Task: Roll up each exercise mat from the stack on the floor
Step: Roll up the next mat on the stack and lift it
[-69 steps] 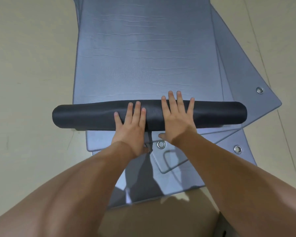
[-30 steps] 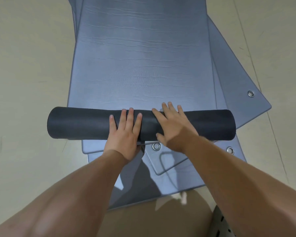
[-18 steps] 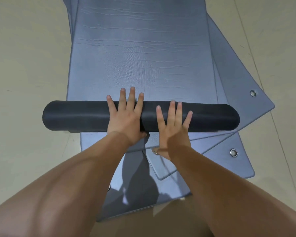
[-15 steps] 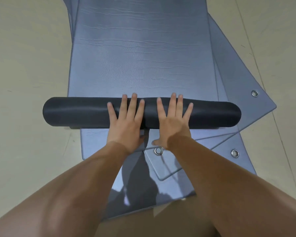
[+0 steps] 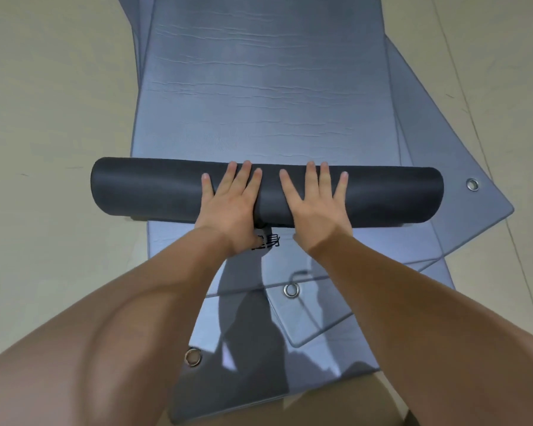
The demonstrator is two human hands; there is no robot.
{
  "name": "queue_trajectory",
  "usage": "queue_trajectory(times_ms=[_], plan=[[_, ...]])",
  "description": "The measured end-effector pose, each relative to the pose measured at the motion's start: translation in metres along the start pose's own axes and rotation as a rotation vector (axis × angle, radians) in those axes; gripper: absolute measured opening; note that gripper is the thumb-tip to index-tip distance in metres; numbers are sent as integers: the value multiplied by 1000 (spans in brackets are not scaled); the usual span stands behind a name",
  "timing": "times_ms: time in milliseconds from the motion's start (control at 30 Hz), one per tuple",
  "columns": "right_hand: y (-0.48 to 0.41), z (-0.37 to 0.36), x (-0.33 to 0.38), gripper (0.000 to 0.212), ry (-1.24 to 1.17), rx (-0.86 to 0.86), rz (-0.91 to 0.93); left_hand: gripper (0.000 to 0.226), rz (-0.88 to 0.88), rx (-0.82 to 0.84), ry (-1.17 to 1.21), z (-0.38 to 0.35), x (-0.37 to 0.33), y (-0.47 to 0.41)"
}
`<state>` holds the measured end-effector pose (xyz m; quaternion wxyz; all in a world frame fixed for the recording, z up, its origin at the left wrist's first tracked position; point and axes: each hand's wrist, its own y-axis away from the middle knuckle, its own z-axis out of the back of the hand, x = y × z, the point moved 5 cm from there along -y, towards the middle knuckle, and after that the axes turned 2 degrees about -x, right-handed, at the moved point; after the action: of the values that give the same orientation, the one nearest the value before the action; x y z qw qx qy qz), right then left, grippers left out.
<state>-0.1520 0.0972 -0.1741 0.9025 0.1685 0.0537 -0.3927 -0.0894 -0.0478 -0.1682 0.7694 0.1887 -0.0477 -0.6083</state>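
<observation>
Since half a second ago the dark roll [image 5: 154, 189] has travelled farther up the stack of mats [image 5: 474, 229], so the eyelet [image 5: 290, 290] that lay just under the right wrist now sits well behind both hands. Left hand [image 5: 231, 207] and right hand [image 5: 314, 207] press side by side on the middle of the roll, each grip apart, fingers straight and spread. It lies crosswise on the flat stretch [image 5: 265, 103] of its own mat, on the floor [image 5: 53, 118].
</observation>
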Motion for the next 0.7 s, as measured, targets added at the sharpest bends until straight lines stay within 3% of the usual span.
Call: queue_trajectory(times_ms=[67,300,433,600,700], plan=[[-15,6,-3,103,3,56,-1,128,16,-9,5,0,-3,-1],[-25,14,-17,113,-147,166,-11,114,15,-205,-76,-16,-19,42],[1,17,-19,103,-248,238,41,122,-66,-226,-107,-37,-26,79],[26,24,-30,81,-444,531,168,125,-181,-305,-146,-38,-42,102],[35,16,-31,91,-528,665,127,134,-144,-174,-183,-44,-49,104]])
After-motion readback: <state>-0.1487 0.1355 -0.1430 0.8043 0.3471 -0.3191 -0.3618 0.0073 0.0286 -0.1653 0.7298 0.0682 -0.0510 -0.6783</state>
